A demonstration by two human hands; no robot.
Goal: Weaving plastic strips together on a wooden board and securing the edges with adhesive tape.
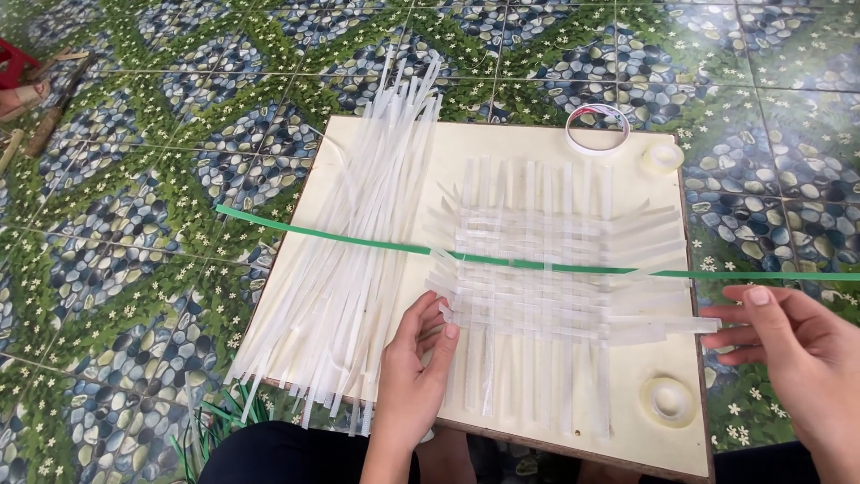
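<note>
Now both hands, left (414,363) and right (793,345), at the woven mat (537,260) edges

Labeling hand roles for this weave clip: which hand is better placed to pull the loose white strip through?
Probably right. The right hand has its fingertips at the protruding end of the white strip, off the right edge of the woven mat. The left hand rests at the mat's left edge, seemingly steadying it.

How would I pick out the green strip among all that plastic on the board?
Start at the pale square board on the patterned tile floor. A loose pile of white plastic strips lies on its left part and a woven white strip mat in the middle. The long thin green plastic strip crosses both from side to side, the only coloured one.
</note>
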